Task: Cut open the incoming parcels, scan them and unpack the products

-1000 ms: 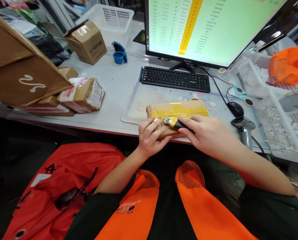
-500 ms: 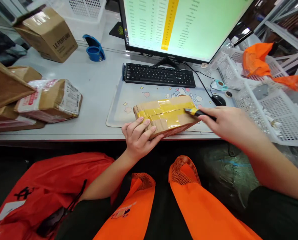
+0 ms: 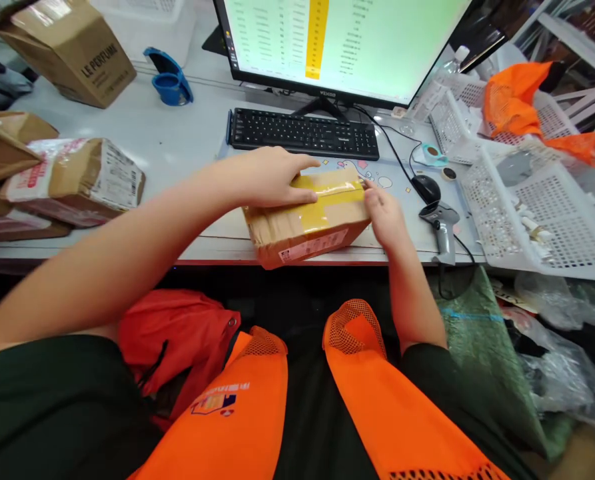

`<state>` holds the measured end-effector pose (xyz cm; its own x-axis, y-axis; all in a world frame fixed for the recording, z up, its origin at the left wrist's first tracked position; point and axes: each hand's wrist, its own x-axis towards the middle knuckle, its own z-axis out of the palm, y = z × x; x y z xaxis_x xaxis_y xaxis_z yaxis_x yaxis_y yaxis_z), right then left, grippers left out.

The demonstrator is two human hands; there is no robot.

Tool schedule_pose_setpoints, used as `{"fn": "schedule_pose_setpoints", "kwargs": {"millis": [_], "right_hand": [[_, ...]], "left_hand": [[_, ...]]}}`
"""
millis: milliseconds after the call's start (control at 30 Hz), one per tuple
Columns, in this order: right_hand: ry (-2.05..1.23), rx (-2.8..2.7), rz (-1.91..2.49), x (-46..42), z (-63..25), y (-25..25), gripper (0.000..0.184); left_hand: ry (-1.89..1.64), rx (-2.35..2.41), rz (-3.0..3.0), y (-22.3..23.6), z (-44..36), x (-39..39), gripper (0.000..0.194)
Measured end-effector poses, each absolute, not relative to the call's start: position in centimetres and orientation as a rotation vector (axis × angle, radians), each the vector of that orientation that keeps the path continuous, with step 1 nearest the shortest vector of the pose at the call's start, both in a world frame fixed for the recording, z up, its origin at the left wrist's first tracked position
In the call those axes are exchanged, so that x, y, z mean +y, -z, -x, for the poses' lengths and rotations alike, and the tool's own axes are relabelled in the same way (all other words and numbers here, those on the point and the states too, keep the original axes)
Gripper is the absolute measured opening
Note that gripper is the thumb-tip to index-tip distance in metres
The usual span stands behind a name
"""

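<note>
A cardboard box [image 3: 277, 227] with yellow tape along its top sits at the desk's front edge, a printed label on its near side. Across its top left reaches my left hand [image 3: 272, 177], thumb on the tape and fingers towards the far edge, holding the box. My right hand [image 3: 387, 213] is closed at the box's right end. A small dark tip shows by its fingertips; the utility knife seen there earlier is mostly hidden in the hand.
Behind the box are a keyboard [image 3: 304, 133] and a monitor [image 3: 267, 40]. A mouse [image 3: 426, 189] and a barcode scanner [image 3: 442, 230] lie to the right, beside white baskets [image 3: 567, 233]. More cartons [image 3: 72, 180] and a blue flip-lid container [image 3: 170, 87] stand left.
My left hand has moved from the box's near left corner onto its top. My right hand has gone from the top tape to the right end. The box's near side now shows more.
</note>
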<state>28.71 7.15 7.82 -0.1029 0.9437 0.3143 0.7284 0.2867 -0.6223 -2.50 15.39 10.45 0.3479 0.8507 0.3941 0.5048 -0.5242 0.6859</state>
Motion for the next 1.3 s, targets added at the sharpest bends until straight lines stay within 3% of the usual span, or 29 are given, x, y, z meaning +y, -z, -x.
{"fn": "schedule_pose_setpoints", "kwargs": {"millis": [100, 267, 367, 433, 533, 600, 733, 833, 933, 1033, 1133, 1233, 1300], "right_hand": [[-0.614, -1.885, 1.406, 6.3, -26.1, -8.7, 0.074], [-0.682, -1.798, 1.378, 5.1, -26.5, -8.8, 0.071], [-0.638, -1.801, 1.333, 4.8, -26.9, -8.5, 0.069], [-0.596, -1.777, 1.25, 5.0, -26.9, -8.0, 0.066], [-0.569, -1.694, 1.015, 5.8, -26.7, -7.2, 0.055], [-0.517, -1.649, 0.829, 6.0, -26.7, -6.5, 0.04], [-0.368, -1.766, 0.5, 4.6, -28.4, -5.0, 0.009], [-0.242, -1.925, 0.428, 3.0, -31.0, -4.1, 0.018], [-0.149, -2.094, 0.484, 2.7, -32.9, -5.7, 0.024], [-0.354, -2.323, 0.437, 4.0, -32.4, -10.6, 0.029], [-0.578, -2.513, 0.383, 5.9, -30.0, -15.5, 0.03], [-0.671, -2.645, 0.394, 7.2, -28.7, -17.1, 0.029], [-0.725, -2.625, 0.441, 7.4, -29.3, -16.5, 0.032]], "left_hand": [[-1.044, 1.298, -2.216, -8.4, 2.1, 17.8, 0.059], [-1.07, 1.281, -2.281, -7.1, 0.5, 16.2, 0.053], [-0.861, 1.218, -2.396, -10.6, -0.2, 14.8, 0.05], [-0.521, 1.256, -2.501, -14.5, -0.3, 14.2, 0.048], [-0.005, 1.384, -2.529, -19.6, 0.0, 13.6, 0.05], [0.093, 1.501, -2.518, -20.7, 0.4, 13.7, 0.053], [-0.039, 1.543, -2.445, -17.6, 1.3, 15.5, 0.055], [-0.032, 1.358, -2.279, -14.8, 1.4, 17.5, 0.052], [-0.129, 1.379, -2.298, -14.8, 1.8, 17.2, 0.048], [-0.443, 1.405, -2.637, -17.2, 2.8, 12.9, 0.04], [-0.539, 0.938, -2.928, -18.0, 4.3, 6.5, 0.034], [-0.631, 0.779, -2.923, -14.9, 6.4, 1.9, 0.037], [-0.856, 1.0, -2.781, -11.8, 8.0, 0.4, 0.049]]}}
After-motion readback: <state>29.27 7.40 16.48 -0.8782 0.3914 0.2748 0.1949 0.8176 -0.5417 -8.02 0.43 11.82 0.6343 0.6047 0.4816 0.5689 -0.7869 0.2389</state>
